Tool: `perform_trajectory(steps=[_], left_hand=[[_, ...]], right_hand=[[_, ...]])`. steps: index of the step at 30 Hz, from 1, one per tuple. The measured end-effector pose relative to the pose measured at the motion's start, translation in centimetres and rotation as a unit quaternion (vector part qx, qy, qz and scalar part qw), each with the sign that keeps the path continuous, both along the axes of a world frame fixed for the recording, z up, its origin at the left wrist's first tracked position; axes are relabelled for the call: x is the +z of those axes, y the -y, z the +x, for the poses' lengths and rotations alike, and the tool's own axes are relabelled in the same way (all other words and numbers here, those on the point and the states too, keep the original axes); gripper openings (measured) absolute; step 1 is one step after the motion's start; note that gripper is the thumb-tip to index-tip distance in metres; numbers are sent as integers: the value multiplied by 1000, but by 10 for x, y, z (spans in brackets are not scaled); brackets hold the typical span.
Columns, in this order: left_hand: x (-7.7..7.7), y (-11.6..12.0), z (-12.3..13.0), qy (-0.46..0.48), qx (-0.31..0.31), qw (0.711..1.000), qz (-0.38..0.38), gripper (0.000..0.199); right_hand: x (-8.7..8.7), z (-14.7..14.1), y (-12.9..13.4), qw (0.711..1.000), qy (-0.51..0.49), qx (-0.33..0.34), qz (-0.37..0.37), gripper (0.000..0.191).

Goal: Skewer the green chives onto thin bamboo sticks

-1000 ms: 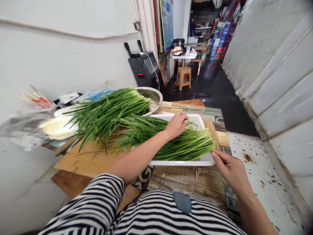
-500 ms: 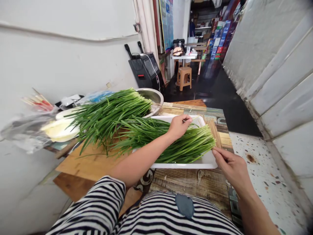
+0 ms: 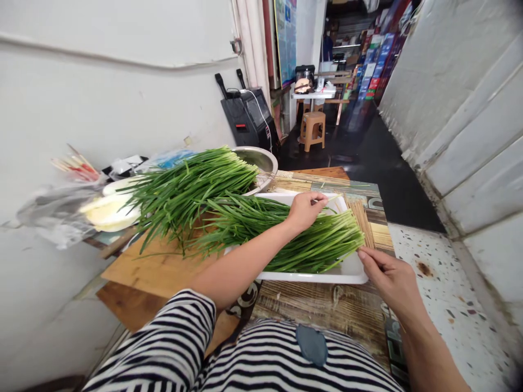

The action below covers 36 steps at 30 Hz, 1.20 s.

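Note:
Garlic chives [image 3: 310, 247] lie in a white tray [image 3: 349, 276], their pale cut ends to the right and their leaves spilling over its left side. My left hand [image 3: 304, 212] reaches across the bunch, finger and thumb pinched on a thin, pale green chive stalk [image 3: 335, 197] that pokes out to the right. At the tray's right end, my right hand [image 3: 388, 277] has thumb and forefinger pressed together beside the lowest cut ends. What sits in that pinch is too small to make out.
Thin wooden skewers [image 3: 361, 220] lie beyond the tray's right end. A second chive bunch [image 3: 196, 185] rests against a metal bowl [image 3: 265, 158], over a wooden board [image 3: 139, 260]. Plastic bags [image 3: 53, 215] and pale yellow containers [image 3: 110, 212] crowd the left by the wall.
The view has shifted slightly, so everything sits a little farther right in the picture. Both hands keep nearly the same pinched pose over the chives.

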State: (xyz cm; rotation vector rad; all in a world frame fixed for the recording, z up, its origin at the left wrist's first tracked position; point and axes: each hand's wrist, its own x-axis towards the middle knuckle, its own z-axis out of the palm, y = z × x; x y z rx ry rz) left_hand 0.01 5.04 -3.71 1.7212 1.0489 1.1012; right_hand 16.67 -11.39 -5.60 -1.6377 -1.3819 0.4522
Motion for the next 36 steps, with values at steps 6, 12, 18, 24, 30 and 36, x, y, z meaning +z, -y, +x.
perform_trajectory(steps=[6, 12, 18, 24, 30, 36], left_hand=[[3, 1, 0, 4, 1, 1000, -1, 15], [4, 2, 0, 9, 3, 1000, 5, 16], [2, 1, -1, 12, 4, 1000, 12, 17], [1, 0, -2, 8, -13, 1000, 15, 20], [1, -3, -4, -11, -41, 999, 30, 20], [5, 3, -7, -74, -182, 979, 59, 15]], right_hand=[[-2, 1, 0, 1000, 1, 5, -2, 35], [-3, 3, 0, 1000, 8, 13, -9, 38], [-2, 3, -1, 1000, 14, 14, -8, 37], [0, 2, -1, 1000, 13, 12, 0, 37], [-2, 3, -1, 1000, 4, 14, -6, 37], [-5, 3, -3, 999, -29, -12, -11, 38]])
